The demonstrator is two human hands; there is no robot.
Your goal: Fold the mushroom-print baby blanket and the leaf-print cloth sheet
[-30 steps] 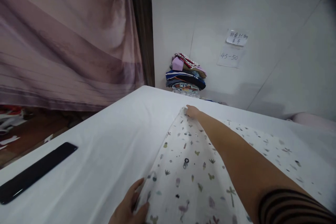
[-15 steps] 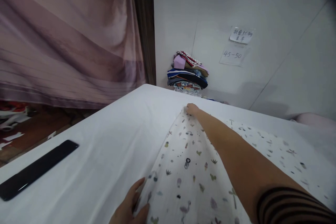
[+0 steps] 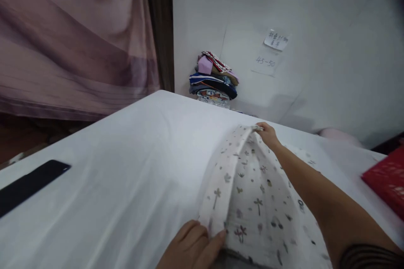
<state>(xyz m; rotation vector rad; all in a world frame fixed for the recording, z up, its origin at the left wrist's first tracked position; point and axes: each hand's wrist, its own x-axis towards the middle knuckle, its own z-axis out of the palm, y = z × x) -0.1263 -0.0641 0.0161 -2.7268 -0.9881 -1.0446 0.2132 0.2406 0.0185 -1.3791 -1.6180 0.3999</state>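
Note:
A thin white cloth (image 3: 249, 201) printed with small plants and shapes lies over the white-covered table (image 3: 142, 155), its left edge lifted and partly folded. My right hand (image 3: 267, 133) pinches the cloth's far corner, raised a little off the surface. Nearer to me, my left hand (image 3: 197, 246) is closed on the near part of the same edge, thumb on the right and fingers on the left. Between both hands the edge forms a raised band, with a hollow of cloth to its right. The far right part of the cloth is hidden behind my right arm.
A long black flat object (image 3: 31, 185) lies at the table's left edge. Folded fabrics (image 3: 214, 80) are stacked by the wall, beneath two paper notes (image 3: 271, 50). A red item (image 3: 386, 180) sits at the right edge. A pinkish curtain (image 3: 72, 42) hangs at left.
My right hand has moved rightward with the cloth's corner, folding the edge over. My left hand has shifted right and closed on the edge. The view has turned right, bringing the red item in.

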